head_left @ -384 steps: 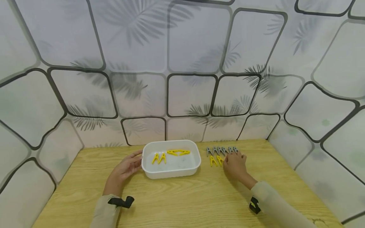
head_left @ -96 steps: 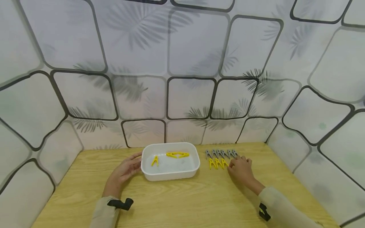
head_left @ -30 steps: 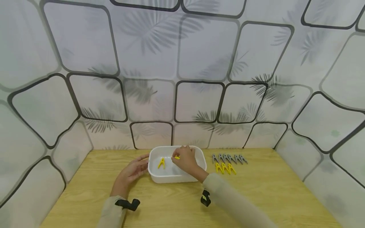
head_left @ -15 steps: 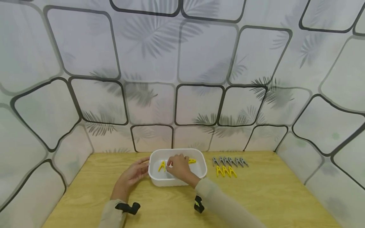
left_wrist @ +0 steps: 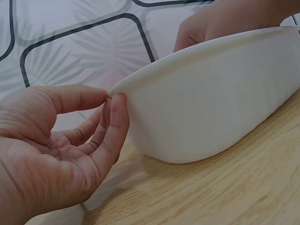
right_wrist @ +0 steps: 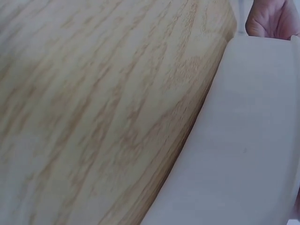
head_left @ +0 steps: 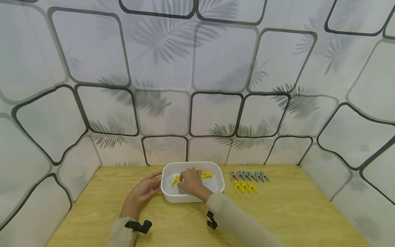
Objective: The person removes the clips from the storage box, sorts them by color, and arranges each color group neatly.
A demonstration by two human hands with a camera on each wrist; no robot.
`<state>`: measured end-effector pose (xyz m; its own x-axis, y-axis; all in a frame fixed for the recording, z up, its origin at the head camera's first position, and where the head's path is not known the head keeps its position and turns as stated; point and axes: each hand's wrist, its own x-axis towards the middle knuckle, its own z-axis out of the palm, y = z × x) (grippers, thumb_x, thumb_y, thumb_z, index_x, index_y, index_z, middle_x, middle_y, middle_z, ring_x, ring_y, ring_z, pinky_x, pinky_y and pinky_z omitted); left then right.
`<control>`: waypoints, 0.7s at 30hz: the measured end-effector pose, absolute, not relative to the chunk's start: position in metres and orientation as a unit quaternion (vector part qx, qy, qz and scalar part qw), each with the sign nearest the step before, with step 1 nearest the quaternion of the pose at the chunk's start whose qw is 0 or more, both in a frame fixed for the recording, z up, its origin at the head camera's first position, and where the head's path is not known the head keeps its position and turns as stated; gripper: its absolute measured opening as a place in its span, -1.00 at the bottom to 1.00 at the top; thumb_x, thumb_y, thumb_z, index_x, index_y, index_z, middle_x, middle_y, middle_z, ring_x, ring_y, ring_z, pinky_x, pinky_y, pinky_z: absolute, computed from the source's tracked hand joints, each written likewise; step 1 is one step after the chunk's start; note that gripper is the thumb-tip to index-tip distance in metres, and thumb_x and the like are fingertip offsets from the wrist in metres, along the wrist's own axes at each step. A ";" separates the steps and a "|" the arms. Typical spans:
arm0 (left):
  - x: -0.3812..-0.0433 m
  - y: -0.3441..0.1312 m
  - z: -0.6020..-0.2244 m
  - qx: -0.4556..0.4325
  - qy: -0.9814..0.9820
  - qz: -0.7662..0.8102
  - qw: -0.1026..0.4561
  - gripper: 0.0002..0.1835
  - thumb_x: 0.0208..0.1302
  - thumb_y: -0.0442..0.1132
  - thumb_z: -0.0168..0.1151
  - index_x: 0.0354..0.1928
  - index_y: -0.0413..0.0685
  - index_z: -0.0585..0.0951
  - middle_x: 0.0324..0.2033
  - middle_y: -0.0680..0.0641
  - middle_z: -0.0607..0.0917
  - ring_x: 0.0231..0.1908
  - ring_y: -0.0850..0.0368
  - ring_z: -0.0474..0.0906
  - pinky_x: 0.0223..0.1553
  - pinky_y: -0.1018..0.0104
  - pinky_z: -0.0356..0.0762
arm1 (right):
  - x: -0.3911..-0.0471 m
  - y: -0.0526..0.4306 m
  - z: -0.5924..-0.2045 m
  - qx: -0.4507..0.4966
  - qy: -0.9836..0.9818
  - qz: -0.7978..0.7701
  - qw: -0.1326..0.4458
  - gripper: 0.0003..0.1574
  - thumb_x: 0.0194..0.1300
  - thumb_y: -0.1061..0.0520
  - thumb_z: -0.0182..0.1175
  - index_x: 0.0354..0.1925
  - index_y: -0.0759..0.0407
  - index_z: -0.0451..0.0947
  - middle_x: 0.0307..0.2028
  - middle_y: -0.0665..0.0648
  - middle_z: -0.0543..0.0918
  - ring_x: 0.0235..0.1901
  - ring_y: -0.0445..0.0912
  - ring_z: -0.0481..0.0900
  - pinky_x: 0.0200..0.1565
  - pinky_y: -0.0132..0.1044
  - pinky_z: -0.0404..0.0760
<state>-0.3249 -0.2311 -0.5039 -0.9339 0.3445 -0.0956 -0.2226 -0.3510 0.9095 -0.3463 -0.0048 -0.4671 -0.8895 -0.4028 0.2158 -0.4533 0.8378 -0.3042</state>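
My left hand [head_left: 145,189] is at the left end of a white plastic basin [head_left: 185,198]. In the left wrist view the thumb and fingertips of that hand [left_wrist: 61,154] pinch the basin's rim [left_wrist: 154,68]. Inside the basin, my right hand [head_left: 192,182] is lowered with curled fingers right beside a yellow clothespin [head_left: 175,180]. Its fingertips cover part of that clothespin; whether they grip it is hidden. Another yellow clothespin [head_left: 206,175] lies just right of the hand. The right wrist view has only the basin's outer wall [right_wrist: 234,122] and the left hand [right_wrist: 272,18].
Right of the basin, several grey clothespins [head_left: 246,175] lie in a row on the wooden table [head_left: 277,212]. Three yellow clothespins [head_left: 244,187] form a row in front of them. A patterned wall covering [head_left: 213,113] closes off the back and sides.
From the clothespin rows, where a third yellow one now lies, my right hand has moved left into the basin, lately sliding over to the left yellow clothespin. The left hand stays at the rim.
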 end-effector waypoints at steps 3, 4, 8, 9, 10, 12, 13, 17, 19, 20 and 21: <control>-0.325 -0.231 -0.505 0.058 0.542 0.820 0.174 -0.58 0.60 -0.34 -0.04 0.42 -0.13 0.29 -0.08 0.08 0.72 -0.08 0.31 0.67 -0.06 0.44 0.67 | -0.347 -0.008 -0.467 0.220 -0.960 0.162 0.065 -0.83 0.07 0.04 0.47 -0.47 0.04 0.66 -0.41 0.04 0.62 -0.27 -0.02 0.44 -0.05 -0.04 0.31; -0.325 -0.231 -0.505 0.057 0.541 0.821 0.174 -0.56 0.61 -0.34 -0.04 0.44 -0.15 0.28 -0.09 0.08 0.72 -0.08 0.31 0.67 -0.06 0.44 0.67 | -0.347 -0.009 -0.467 0.218 -0.961 0.156 0.064 -0.83 0.07 0.04 0.47 -0.47 0.04 0.66 -0.41 0.04 0.62 -0.27 -0.02 0.44 -0.05 -0.04 0.31; -0.325 -0.231 -0.504 0.059 0.533 0.825 0.177 -0.52 0.61 -0.35 -0.05 0.47 -0.20 0.22 -0.09 0.07 0.72 -0.07 0.30 0.67 -0.08 0.44 0.67 | -0.348 -0.011 -0.469 0.218 -0.965 0.134 0.062 -0.78 0.07 0.03 0.48 -0.54 0.03 0.62 -0.46 0.01 0.58 -0.31 -0.05 0.42 -0.09 -0.10 0.29; -0.325 -0.230 -0.504 0.059 0.533 0.826 0.177 -0.54 0.61 -0.35 -0.05 0.46 -0.19 0.25 -0.09 0.07 0.72 -0.07 0.30 0.67 -0.09 0.44 0.67 | -0.349 -0.011 -0.469 0.219 -0.965 0.129 0.064 -0.76 0.08 0.03 0.48 -0.56 0.03 0.61 -0.47 0.00 0.57 -0.32 -0.06 0.41 -0.10 -0.10 0.29; -0.325 -0.230 -0.504 0.059 0.533 0.825 0.177 -0.55 0.61 -0.35 -0.05 0.45 -0.18 0.26 -0.09 0.07 0.72 -0.07 0.30 0.67 -0.08 0.44 0.67 | -0.349 -0.010 -0.470 0.221 -0.965 0.122 0.067 -0.73 0.09 0.03 0.48 -0.58 0.03 0.59 -0.49 -0.01 0.56 -0.33 -0.07 0.41 -0.11 -0.12 0.29; -0.325 -0.230 -0.503 0.060 0.533 0.826 0.176 -0.58 0.60 -0.36 -0.05 0.41 -0.15 0.30 -0.09 0.07 0.72 -0.07 0.30 0.67 -0.09 0.44 0.67 | -0.349 -0.010 -0.470 0.223 -0.965 0.118 0.071 -0.70 0.10 0.06 0.47 -0.62 0.05 0.57 -0.52 -0.01 0.55 -0.37 -0.07 0.40 -0.14 -0.13 0.28; -0.325 -0.229 -0.503 0.058 0.533 0.826 0.175 -0.60 0.60 -0.37 -0.05 0.40 -0.13 0.32 -0.08 0.07 0.72 -0.07 0.30 0.67 -0.09 0.44 0.67 | -0.348 -0.009 -0.469 0.223 -0.965 0.117 0.072 -0.70 0.11 0.09 0.45 -0.64 0.06 0.57 -0.54 -0.01 0.55 -0.38 -0.07 0.40 -0.15 -0.13 0.29; -0.325 -0.229 -0.503 0.053 0.533 0.827 0.174 -0.62 0.59 -0.38 -0.05 0.36 -0.10 0.35 -0.09 0.07 0.72 -0.08 0.30 0.67 -0.10 0.44 0.67 | -0.349 -0.007 -0.470 0.223 -0.964 0.116 0.086 -0.73 0.11 0.16 0.41 -0.65 0.09 0.59 -0.56 0.00 0.57 -0.41 -0.06 0.41 -0.18 -0.14 0.28; -0.325 -0.230 -0.503 0.052 0.530 0.828 0.175 -0.61 0.60 -0.38 -0.05 0.38 -0.11 0.34 -0.09 0.08 0.73 -0.09 0.30 0.67 -0.10 0.44 0.67 | -0.349 -0.006 -0.470 0.219 -0.965 0.115 0.083 -0.74 0.13 0.17 0.39 -0.64 0.10 0.61 -0.54 0.01 0.59 -0.41 -0.06 0.42 -0.17 -0.13 0.29; -0.325 -0.231 -0.503 0.052 0.530 0.828 0.174 -0.60 0.60 -0.38 -0.05 0.39 -0.13 0.33 -0.09 0.08 0.73 -0.09 0.30 0.67 -0.10 0.44 0.68 | -0.350 -0.006 -0.470 0.217 -0.966 0.112 0.081 -0.74 0.14 0.17 0.39 -0.64 0.09 0.61 -0.54 0.01 0.60 -0.41 -0.06 0.42 -0.16 -0.14 0.29; -0.324 -0.231 -0.503 0.052 0.530 0.828 0.174 -0.59 0.60 -0.37 -0.05 0.40 -0.14 0.31 -0.09 0.08 0.73 -0.09 0.30 0.68 -0.10 0.45 0.68 | -0.348 -0.006 -0.467 0.211 -0.969 0.111 0.070 -0.74 0.16 0.17 0.39 -0.63 0.10 0.62 -0.53 0.02 0.61 -0.40 -0.06 0.43 -0.15 -0.14 0.31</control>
<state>-0.3244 -0.2308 -0.5026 -0.9341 0.3434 -0.0974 -0.2325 -0.3783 0.8960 -0.3485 -0.0060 -0.4671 -0.9009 -0.3939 0.1821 -0.4249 0.8861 -0.1852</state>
